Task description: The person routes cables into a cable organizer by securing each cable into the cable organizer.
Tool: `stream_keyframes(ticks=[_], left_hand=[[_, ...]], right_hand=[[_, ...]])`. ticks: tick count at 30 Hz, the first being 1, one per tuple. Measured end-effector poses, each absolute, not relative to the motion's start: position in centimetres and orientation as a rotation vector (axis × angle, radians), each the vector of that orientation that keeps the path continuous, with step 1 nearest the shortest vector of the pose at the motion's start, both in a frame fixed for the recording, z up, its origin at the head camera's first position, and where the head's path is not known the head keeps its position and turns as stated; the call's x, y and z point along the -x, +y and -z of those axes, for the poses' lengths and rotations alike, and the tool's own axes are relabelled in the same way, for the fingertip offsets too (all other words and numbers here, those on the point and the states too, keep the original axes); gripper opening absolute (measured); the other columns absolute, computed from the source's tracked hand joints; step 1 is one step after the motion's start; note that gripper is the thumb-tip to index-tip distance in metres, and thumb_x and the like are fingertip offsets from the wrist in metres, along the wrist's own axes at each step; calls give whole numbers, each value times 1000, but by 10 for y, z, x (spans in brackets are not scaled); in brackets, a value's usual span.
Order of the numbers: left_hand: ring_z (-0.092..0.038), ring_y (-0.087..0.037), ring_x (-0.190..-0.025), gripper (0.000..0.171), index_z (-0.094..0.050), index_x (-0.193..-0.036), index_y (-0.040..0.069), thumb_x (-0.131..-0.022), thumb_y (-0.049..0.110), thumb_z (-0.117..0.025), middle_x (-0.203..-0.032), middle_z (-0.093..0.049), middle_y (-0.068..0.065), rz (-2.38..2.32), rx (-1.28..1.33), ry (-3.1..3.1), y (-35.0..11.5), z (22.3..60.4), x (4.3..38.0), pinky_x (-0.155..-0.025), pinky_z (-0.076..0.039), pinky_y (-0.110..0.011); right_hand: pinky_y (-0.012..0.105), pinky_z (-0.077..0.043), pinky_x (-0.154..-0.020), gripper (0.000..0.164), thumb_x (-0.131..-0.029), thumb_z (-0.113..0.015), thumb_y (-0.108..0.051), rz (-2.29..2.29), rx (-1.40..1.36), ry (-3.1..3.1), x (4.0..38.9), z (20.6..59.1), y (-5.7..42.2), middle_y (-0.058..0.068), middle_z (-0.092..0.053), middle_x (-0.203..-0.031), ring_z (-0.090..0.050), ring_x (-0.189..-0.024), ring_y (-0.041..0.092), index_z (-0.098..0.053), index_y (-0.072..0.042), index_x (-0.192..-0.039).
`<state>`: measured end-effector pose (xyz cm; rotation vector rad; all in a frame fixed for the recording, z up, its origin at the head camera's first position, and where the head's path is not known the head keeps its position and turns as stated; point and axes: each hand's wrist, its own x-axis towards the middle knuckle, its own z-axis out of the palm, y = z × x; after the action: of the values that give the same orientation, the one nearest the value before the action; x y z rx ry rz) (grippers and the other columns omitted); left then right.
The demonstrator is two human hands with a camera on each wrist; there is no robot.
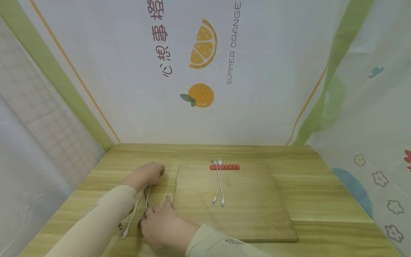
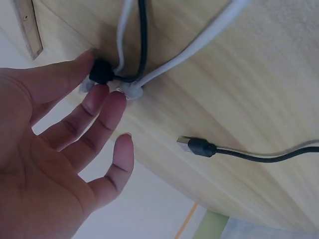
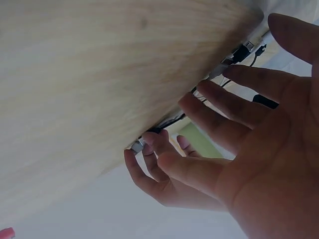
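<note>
At the left of the table, my left hand (image 1: 148,174) pinches a black cable plug (image 2: 102,71) between thumb and fingers. A white plug (image 2: 131,90) lies against its fingertips. Black and white cables run from there toward my right hand (image 1: 167,226), which lies low over their near ends with fingers mostly straight. In the right wrist view its fingertips are close to a black plug (image 3: 242,52); whether they touch it I cannot tell. A separate black USB plug (image 2: 199,147) rests on the wood beside the left hand. One white cable end (image 1: 125,233) points toward the front edge.
Right of both hands lies a wooden board (image 1: 250,203). Near its far edge sits a red cable holder (image 1: 232,167), with two white cables (image 1: 219,184) lying across its left part. Printed cloth (image 1: 257,89) hangs behind the table (image 1: 321,200) and along its sides.
</note>
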<state>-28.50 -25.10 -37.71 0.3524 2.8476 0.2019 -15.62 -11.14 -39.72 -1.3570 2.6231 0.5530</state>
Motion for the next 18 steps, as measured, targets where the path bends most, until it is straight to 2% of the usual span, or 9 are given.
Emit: stream_keyframes(ticks=[7,13,18], left_hand=[[-68,-27,-97,28,-67,-121,-5,-93,-8,-64,-125,-71,-26,-278,-386,2849,-253,378,285,-88,-61,-45],[-65,-22,-84,31,-66,-125,-4,-94,-6,-64,-123,-71,-25,-314,-371,2825,-254,376,282,-75,-59,-36],[-63,-20,-80,32,-66,-128,-3,-97,-1,-62,-123,-72,-23,-300,-374,2820,-256,380,284,-71,-57,-34]], right_hand=[[58,-36,-126,51,-108,-49,-56,-609,1394,2631,157,399,-114,-12,-42,-167,-47,-150,12,-51,-38,-156],[58,-36,-126,50,-105,-57,-56,-569,1370,2653,155,400,-114,-12,-47,-162,-49,-148,12,-55,-39,-152],[58,-36,-126,46,-104,-58,-56,-550,1373,2651,155,400,-113,-12,-51,-158,-52,-144,11,-59,-39,-147]])
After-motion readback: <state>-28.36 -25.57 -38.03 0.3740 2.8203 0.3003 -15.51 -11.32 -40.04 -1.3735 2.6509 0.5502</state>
